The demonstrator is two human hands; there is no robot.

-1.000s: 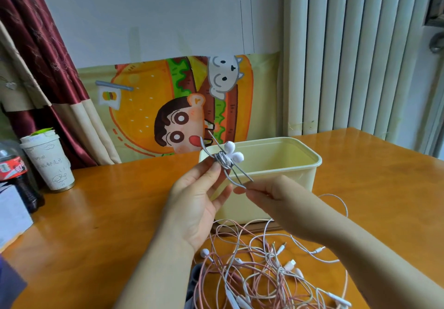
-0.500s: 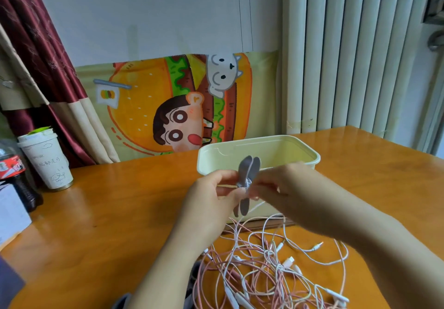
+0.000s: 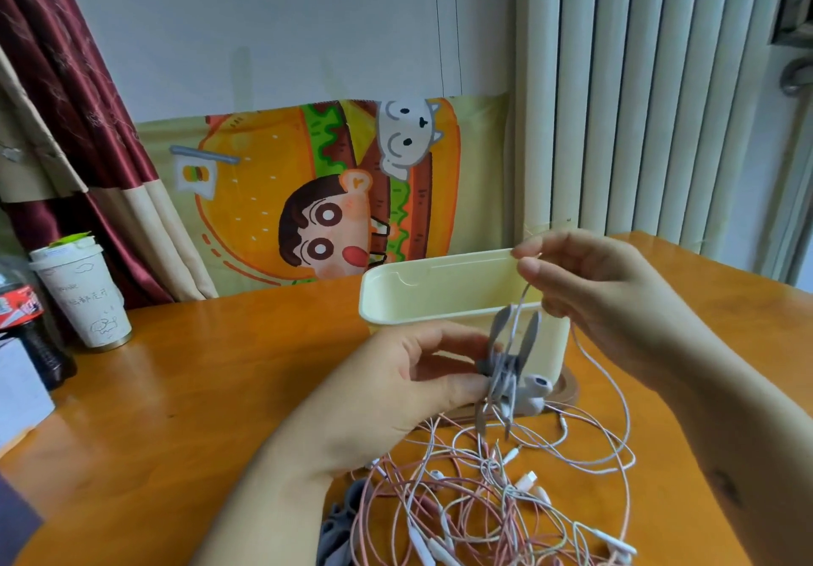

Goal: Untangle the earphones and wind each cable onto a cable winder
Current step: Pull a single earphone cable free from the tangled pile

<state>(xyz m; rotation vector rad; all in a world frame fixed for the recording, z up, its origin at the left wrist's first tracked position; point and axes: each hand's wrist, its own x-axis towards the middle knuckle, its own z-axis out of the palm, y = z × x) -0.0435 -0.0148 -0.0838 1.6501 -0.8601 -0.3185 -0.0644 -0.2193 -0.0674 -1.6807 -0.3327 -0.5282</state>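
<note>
— Over the wooden table (image 3: 220, 389), why does the left hand (image 3: 396, 389) pinch the grey cable winder (image 3: 506, 363)?
— To steady it, I'd judge; the right hand (image 3: 616, 301) pinches the white cable (image 3: 521, 306) taut above it, ready for winding.

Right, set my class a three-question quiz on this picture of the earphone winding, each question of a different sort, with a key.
1. True or false: the left hand holds the grey cable winder.
2. What does the raised right hand pinch? A a spoon; B a thin cable; C nothing at all.
3. Fill the gap: the tangle of earphones lies on the ____, nearer the camera than the cream box.

Key: 1 true. 2 B. 3 wooden table.
</note>
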